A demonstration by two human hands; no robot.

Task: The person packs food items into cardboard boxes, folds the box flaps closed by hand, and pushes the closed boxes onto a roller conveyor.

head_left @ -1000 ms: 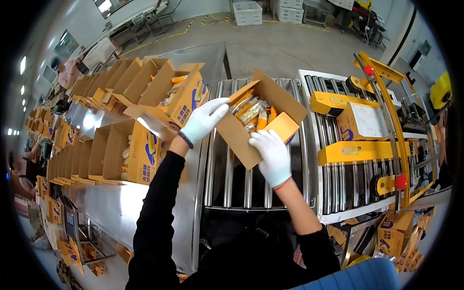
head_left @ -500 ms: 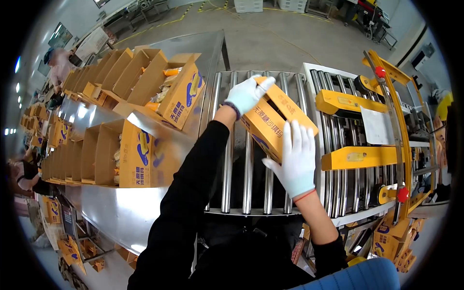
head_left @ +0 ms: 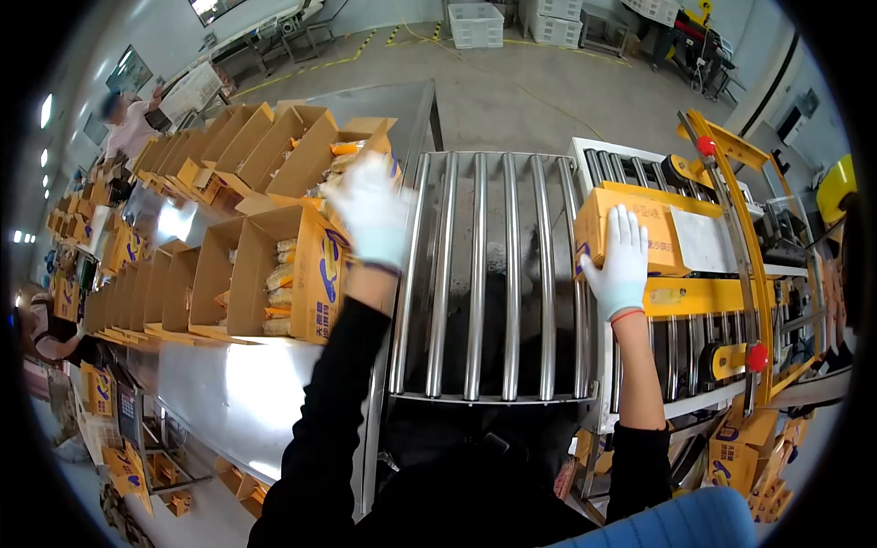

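A closed orange box (head_left: 662,228) lies on the machine (head_left: 769,274) at the right, just past the edge of the roller track (head_left: 476,274) and beside a yellow bar (head_left: 676,300). The right hand (head_left: 618,265), in a white glove, rests flat on the near left part of its top; the fingers lie straight and close together, the thumb spread away from them, with nothing clamped between. A pale panel (head_left: 705,239) meets the right part of the box, and red knobs (head_left: 756,356) stand out on the frame nearby. The roller track between the two hands carries no box. Across it, the left hand (head_left: 373,210), also gloved, is blurred in front of the end of the rows of open boxes (head_left: 306,169); I cannot tell whether its fingers are apart or together, or whether they touch a box. The boxes stand in two rows on a metal counter (head_left: 210,402), and wrapped snacks (head_left: 281,274) show inside the nearest ones. Farther off, another person (head_left: 130,132) is at the upper left, white crates (head_left: 475,26) sit on the floor (head_left: 512,82) beyond, and a blue chair back (head_left: 676,525) shows at the bottom edge.
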